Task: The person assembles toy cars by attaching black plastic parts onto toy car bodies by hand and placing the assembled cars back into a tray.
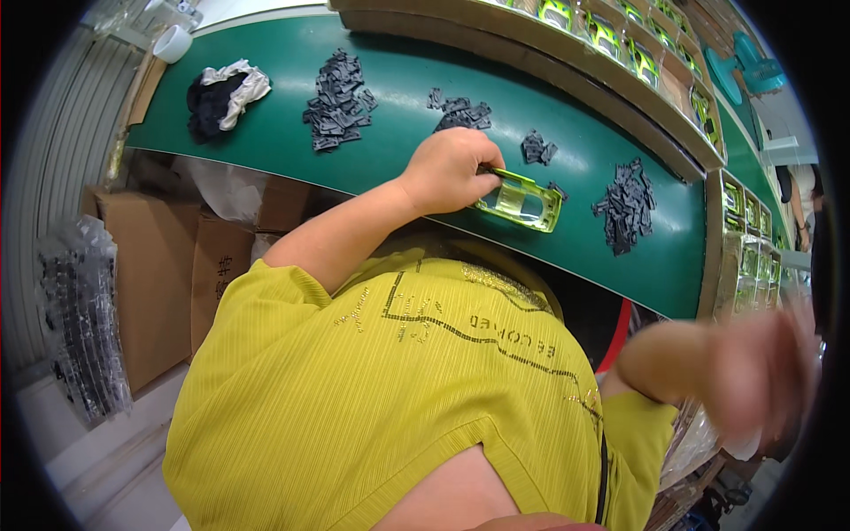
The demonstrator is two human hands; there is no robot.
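My left hand (450,168) is closed on one end of a bright green plastic toy car body shell (540,208), over the near edge of the green table (407,168). The shell has large window openings. Small dark grey plastic parts lie in piles around it: one pile (465,117) just beyond my left hand, a small cluster (537,148) past the shell, and a larger heap (627,208) to its right. My right hand (763,376) is off the table at the far right, smeared by motion; its fingers cannot be made out.
Another tall heap of grey parts (338,102) and a black and white cloth bundle (221,99) lie on the table's left. Long cardboard boxes of green shells (567,44) line the far side. Further boxed shells (751,239) stand at right. Cardboard cartons (150,274) stand below left.
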